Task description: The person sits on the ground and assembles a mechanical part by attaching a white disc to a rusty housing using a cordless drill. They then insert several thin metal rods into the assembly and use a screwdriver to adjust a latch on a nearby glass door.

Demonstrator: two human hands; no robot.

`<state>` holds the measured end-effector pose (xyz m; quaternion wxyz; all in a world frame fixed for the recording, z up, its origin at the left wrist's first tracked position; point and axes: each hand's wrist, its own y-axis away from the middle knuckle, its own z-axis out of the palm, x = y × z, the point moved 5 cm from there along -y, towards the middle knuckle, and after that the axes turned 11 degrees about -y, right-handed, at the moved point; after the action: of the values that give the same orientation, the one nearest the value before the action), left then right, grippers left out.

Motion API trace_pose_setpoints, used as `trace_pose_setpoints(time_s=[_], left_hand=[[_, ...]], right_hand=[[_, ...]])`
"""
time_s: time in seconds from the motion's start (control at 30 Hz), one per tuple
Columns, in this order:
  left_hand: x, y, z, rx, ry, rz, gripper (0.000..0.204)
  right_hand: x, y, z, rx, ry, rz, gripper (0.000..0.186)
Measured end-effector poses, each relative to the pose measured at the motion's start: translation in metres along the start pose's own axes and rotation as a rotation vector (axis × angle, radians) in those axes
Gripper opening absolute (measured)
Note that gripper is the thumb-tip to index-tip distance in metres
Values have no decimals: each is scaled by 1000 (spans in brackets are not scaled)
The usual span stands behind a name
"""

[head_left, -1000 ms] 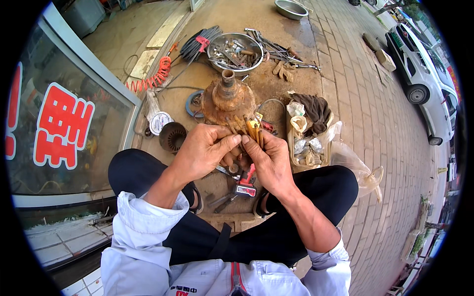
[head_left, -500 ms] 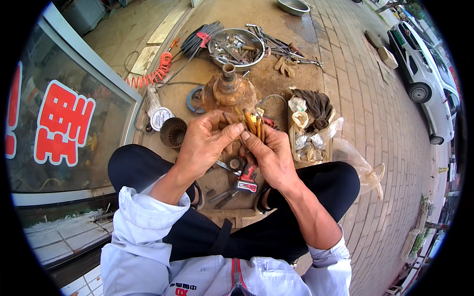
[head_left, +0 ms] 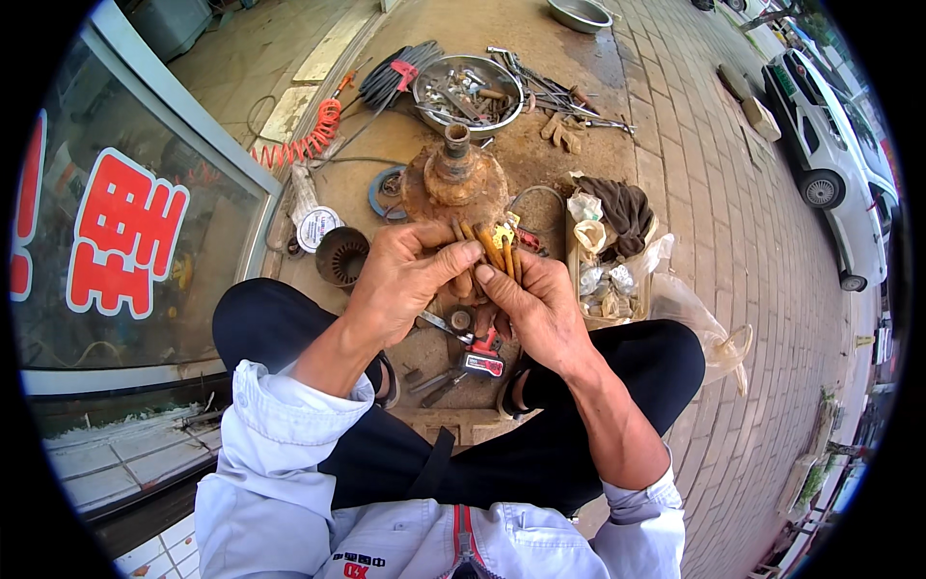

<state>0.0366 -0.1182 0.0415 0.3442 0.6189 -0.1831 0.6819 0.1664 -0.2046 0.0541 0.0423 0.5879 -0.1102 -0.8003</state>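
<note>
In front of my chest both hands work close together on a bunch of slim, yellow-brown, stick-like pieces (head_left: 490, 247). My left hand (head_left: 400, 280) pinches them from the left, thumb tip against the bunch. From the right, my right hand (head_left: 540, 304) grips the same pieces, its thumb nearly touching the left one. Their lower ends are hidden by my fingers. Just beyond stands a rusty flanged metal part (head_left: 453, 183) with a hollow neck pointing up. Below my hands, between my feet, lies a red cordless power tool (head_left: 485, 352) with a battery.
A metal basin (head_left: 468, 94) of loose hardware stands ahead, with tools (head_left: 555, 92) and gloves (head_left: 561, 132) beside it. At right sits a box (head_left: 603, 307) of rags and bags. A ribbed cylinder (head_left: 342, 259) and a glass door (head_left: 145, 232) are at left.
The view has shifted slightly. My thumbs and fingers have moved a little on the yellow-brown pieces, which now look more fanned out. Both hands keep their hold.
</note>
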Motion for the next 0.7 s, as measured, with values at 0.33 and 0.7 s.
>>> trace_pose_setpoints(time_s=[0.33,0.7], left_hand=[[-1,-2,0,-8,105,-3,15],[1,-4,-15,86,148,-33,18]], right_hand=[[6,-4,-2,-76,-276,67,35],[11,-7,-8,78,-525,110,30]])
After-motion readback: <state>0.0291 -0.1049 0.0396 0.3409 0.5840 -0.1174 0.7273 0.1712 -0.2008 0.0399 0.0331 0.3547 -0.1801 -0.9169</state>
